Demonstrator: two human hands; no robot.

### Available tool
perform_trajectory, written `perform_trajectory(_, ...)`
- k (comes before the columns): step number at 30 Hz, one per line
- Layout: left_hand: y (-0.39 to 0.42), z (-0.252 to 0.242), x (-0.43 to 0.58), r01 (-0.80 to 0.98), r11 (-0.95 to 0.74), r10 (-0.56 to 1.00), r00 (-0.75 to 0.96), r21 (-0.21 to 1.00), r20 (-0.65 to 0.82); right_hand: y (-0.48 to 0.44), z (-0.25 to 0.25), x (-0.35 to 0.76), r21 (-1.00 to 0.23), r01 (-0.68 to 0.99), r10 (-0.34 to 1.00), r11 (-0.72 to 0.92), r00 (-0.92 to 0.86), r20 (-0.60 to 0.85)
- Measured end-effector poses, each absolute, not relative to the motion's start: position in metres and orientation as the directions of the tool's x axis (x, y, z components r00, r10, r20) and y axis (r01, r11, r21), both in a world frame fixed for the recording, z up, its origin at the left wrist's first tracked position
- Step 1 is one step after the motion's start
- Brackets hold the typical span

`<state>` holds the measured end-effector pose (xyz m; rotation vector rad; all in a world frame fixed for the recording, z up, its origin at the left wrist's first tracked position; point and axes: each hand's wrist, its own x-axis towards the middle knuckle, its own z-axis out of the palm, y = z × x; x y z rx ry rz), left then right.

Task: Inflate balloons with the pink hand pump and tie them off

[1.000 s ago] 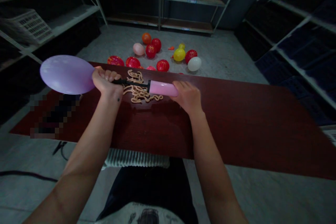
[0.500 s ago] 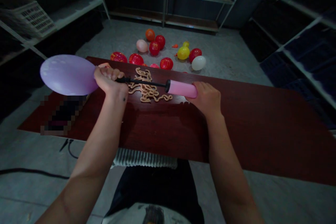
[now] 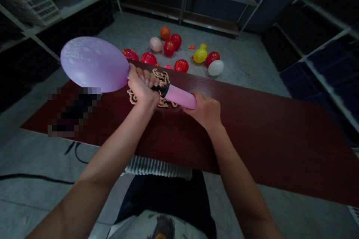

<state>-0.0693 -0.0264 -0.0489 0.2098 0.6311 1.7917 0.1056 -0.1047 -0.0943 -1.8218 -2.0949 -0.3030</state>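
Note:
A large purple balloon [image 3: 94, 63] with pale printing is inflated, its neck at the fingers of my left hand [image 3: 144, 87]. That hand is wrapped round the black end of a hand pump, holding the balloon's neck there. My right hand [image 3: 206, 110] grips the far end of the pump's pink barrel [image 3: 181, 96]. Barrel and black end now lie close together, with no long rod showing between them. Beneath the pump, a heap of tan, wavy long balloons [image 3: 132, 97] rests on the dark red table [image 3: 266, 127], partly covered by my left hand.
Red, yellow, orange, white and pink balloons lie on the floor past the table, among them a white balloon [image 3: 215, 68]. A blurred-out dark object [image 3: 74, 112] sits at the table's left. Shelves [image 3: 210, 22] stand around; a cable [image 3: 36, 177] runs along the floor.
My hands have come closer together, and the black rod has slid into the pink barrel. The purple balloon and my left hand moved right; the view shifted slightly.

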Motion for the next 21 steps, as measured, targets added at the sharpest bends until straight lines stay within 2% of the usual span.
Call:
perform_trajectory(8,-0.016,-0.061,-0.074,-0.863,-0.162,0.927,-0.299,0.48,-0.225,-0.106,-0.091,0.113,-0.015,0.989,0.893,0.149,-0.128,0.432)
perform_trajectory(12,-0.014,-0.059,-0.076,-0.853,-0.111,0.933,-0.266,0.51,-0.242,-0.106,-0.093,0.121,-0.018,0.986,0.887,0.164,-0.14,0.439)
perform_trajectory(18,-0.01,-0.049,-0.097,-0.867,-0.173,0.922,-0.31,0.467,-0.234,-0.104,-0.09,0.14,-0.018,0.986,0.889,0.165,-0.141,0.437)
perform_trajectory(21,-0.007,-0.045,-0.113,-0.879,-0.028,0.964,-0.149,0.476,-0.219,-0.105,-0.087,0.155,-0.008,0.993,0.897,0.12,-0.105,0.429)
